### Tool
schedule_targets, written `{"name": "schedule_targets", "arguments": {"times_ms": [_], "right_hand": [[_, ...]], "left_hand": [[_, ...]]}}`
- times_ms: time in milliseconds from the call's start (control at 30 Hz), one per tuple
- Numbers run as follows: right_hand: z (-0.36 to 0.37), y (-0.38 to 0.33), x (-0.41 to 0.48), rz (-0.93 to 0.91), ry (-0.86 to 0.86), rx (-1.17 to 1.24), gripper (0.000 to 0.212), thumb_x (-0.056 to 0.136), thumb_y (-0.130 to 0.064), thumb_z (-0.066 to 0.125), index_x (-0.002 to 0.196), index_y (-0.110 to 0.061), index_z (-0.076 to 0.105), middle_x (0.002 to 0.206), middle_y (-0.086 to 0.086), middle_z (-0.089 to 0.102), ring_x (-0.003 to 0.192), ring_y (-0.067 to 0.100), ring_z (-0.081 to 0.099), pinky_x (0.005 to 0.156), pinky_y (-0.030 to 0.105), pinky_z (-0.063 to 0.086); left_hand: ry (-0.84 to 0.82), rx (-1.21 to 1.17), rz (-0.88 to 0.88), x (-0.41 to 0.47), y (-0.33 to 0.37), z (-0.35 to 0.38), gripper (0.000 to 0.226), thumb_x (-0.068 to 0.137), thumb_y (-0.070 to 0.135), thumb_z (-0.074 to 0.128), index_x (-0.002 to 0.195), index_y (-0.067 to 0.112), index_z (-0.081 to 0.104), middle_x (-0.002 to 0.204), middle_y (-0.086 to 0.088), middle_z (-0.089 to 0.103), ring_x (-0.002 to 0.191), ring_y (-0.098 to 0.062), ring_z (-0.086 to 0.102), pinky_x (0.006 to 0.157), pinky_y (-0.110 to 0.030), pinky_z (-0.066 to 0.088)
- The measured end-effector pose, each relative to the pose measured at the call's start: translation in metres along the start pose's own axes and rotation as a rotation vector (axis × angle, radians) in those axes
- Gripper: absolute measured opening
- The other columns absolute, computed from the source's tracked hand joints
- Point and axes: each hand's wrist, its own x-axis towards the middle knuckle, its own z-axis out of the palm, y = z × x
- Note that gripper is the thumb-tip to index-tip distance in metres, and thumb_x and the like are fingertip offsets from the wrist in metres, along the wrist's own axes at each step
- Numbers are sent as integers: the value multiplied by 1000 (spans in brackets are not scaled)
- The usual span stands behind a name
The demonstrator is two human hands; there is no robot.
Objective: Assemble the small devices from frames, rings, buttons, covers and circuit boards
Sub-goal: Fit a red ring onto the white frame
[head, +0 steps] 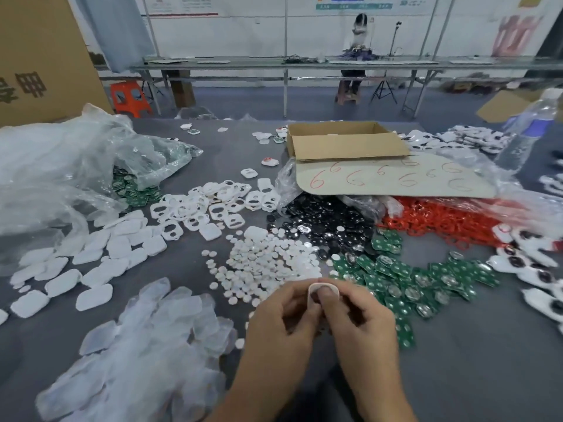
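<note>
My left hand (281, 318) and my right hand (359, 315) meet low in the middle and together pinch a small white frame (323, 290), my right thumb pressing on its face. Around them on the grey table (475, 354) lie heaps of parts: white frames with cut-outs (213, 202), solid white covers (100, 257), clear covers (146, 345), small white round buttons (265, 263), black buttons (320, 220), red rings (438, 220) and green circuit boards (420, 278). Most of the held frame is hidden by my fingers.
An open cardboard box (344, 141) sits on a card marked with red sixes (393, 178). Finished white devices (533, 263) lie at the right edge. A plastic bag of green boards (91, 166) sprawls at left. A person sits at a far bench (356, 50).
</note>
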Motion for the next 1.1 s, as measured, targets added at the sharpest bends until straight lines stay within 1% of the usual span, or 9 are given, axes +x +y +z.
{"name": "schedule_targets", "arguments": {"times_ms": [133, 200, 267, 400, 600, 733, 867, 1000, 1100], "right_hand": [[-20, 2, 6, 131, -279, -66, 20, 95, -15, 66, 92, -27, 82, 88, 0, 78, 81, 20, 73, 79, 47, 61], [-34, 1, 14, 298, -452, 95, 16, 97, -19, 66, 101, -22, 81, 93, 5, 78, 79, 18, 69, 76, 40, 60], [-52, 8, 33, 321, -346, 47, 15, 94, -21, 69, 99, -30, 81, 84, -3, 75, 69, 8, 63, 65, 24, 52], [-90, 23, 103, 68, 116, -518, 18, 93, -17, 65, 101, -30, 76, 87, -14, 73, 70, -5, 63, 68, 16, 48], [-115, 53, 197, -28, 98, -987, 24, 94, -8, 65, 116, -9, 74, 117, 12, 72, 104, 28, 64, 95, 38, 49], [-119, 58, 220, -84, 97, -1051, 11, 91, -14, 71, 98, -15, 80, 101, 10, 76, 82, 22, 57, 84, 37, 51], [-121, 59, 221, -163, 115, -1111, 15, 96, -22, 65, 94, -17, 79, 96, 12, 74, 87, 34, 65, 79, 43, 55], [-125, 50, 208, -202, 212, -949, 14, 98, -23, 63, 99, -14, 74, 84, 5, 72, 73, 22, 61, 73, 32, 44], [-124, 30, 186, -168, 236, -770, 9, 95, -25, 69, 86, -23, 70, 77, -7, 70, 76, 17, 66, 77, 29, 45]], "left_hand": [[100, 13, -55, -3, -16, 12, 18, 94, 2, 69, 103, 18, 71, 90, 1, 80, 89, -16, 77, 83, -35, 62], [127, -7, -94, -1, -23, 11, 20, 91, -2, 71, 103, 15, 71, 88, 0, 80, 86, -17, 77, 80, -35, 62], [139, -42, -131, 1, -27, 8, 22, 89, -3, 72, 101, 14, 71, 88, 0, 80, 86, -16, 77, 80, -38, 62], [152, 14, -122, 3, -33, 8, 23, 89, 1, 74, 98, 22, 72, 89, 6, 80, 86, -10, 76, 82, -41, 61], [140, 97, -39, 3, -38, 14, 38, 86, 11, 78, 92, 48, 70, 88, 12, 79, 84, -5, 76, 77, -29, 60], [117, 88, -24, 5, -42, 14, 37, 84, 14, 80, 91, 49, 69, 87, 13, 79, 84, -4, 76, 74, -21, 61], [144, 84, -10, 8, -47, 12, 42, 87, 7, 75, 104, 44, 68, 90, 10, 79, 85, -6, 75, 79, -30, 61], [151, 109, 41, 7, -48, 12, 47, 92, 7, 69, 105, 53, 72, 79, 10, 73, 61, -15, 65, 59, -34, 58], [139, 148, 54, 6, -48, 12, 50, 92, 0, 67, 92, 50, 78, 91, 15, 71, 67, -26, 63, 62, -42, 60]]}}
